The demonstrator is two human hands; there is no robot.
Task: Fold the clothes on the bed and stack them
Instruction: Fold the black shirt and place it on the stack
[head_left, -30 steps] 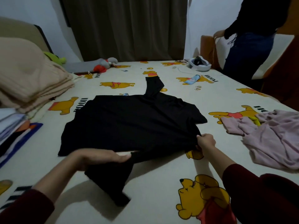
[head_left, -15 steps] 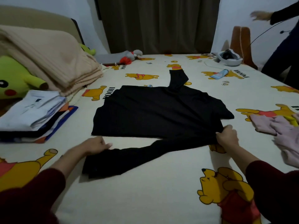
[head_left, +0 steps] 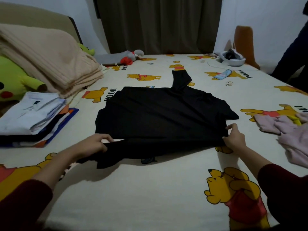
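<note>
On the bed [head_left: 150,189], in the one head view, a black long-sleeved top [head_left: 160,114] lies spread flat across a cream sheet printed with yellow cartoon bears. Its cloth looks thin, smooth and matte, its body a broad rough rectangle, with one narrow sleeve [head_left: 180,79] reaching away toward the far side and the near sleeve lying along the front hem as a long dark strip. The left hand [head_left: 95,145] grips that near sleeve, its fingers [head_left: 106,139] curled round the fabric near the garment's left lower corner. The right hand [head_left: 235,138] pinches the hem at the right lower corner, thumb and fingers closed on the cloth edge. Both forearms come out of dark red sleeves. To the left, a stack of folded clothes [head_left: 31,117] sits on the bed, white cloth on top over dark, blue and orange layers. Behind it rests a thick, ribbed beige blanket [head_left: 50,59], folded in soft layers, and beside that a bright green plush toy [head_left: 15,79]. At the right edge lies a crumpled pale pink garment [head_left: 288,132], soft and rumpled, well apart from the black top. A dark brown curtain [head_left: 160,24] hangs in vertical folds beyond the bed.
</note>
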